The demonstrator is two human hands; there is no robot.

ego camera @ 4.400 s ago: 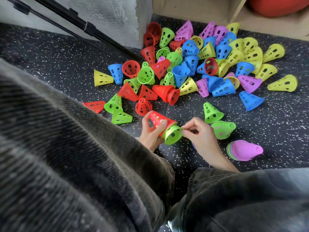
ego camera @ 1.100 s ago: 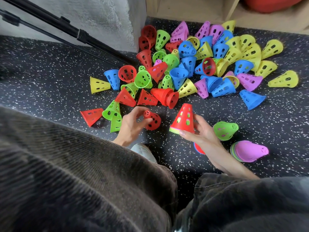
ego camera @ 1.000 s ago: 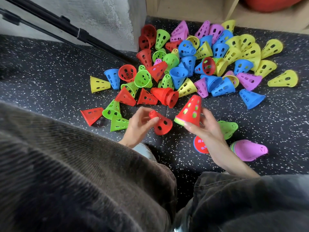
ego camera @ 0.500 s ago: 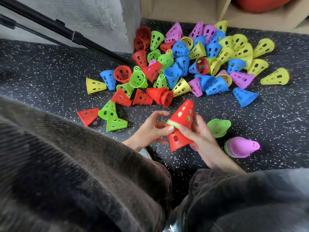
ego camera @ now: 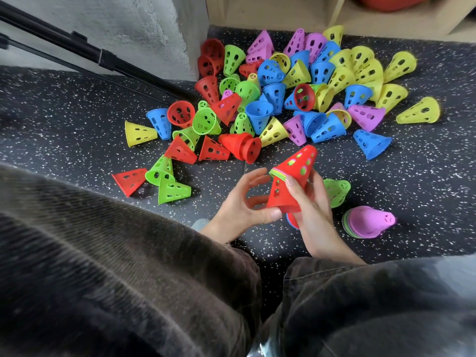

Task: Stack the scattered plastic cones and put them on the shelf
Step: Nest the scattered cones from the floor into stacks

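Fingers of your right hand (ego camera: 313, 204) curl round a tilted stack of perforated red plastic cones (ego camera: 291, 181) held above the speckled black floor (ego camera: 425, 181), while your left hand (ego camera: 242, 204) pinches its lower rim, near the scattered cone pile (ego camera: 283, 99).

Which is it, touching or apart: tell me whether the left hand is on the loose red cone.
Touching. The head view shows the left hand's thumb pressed against the red cone's wide rim, while the right hand grips the stack.
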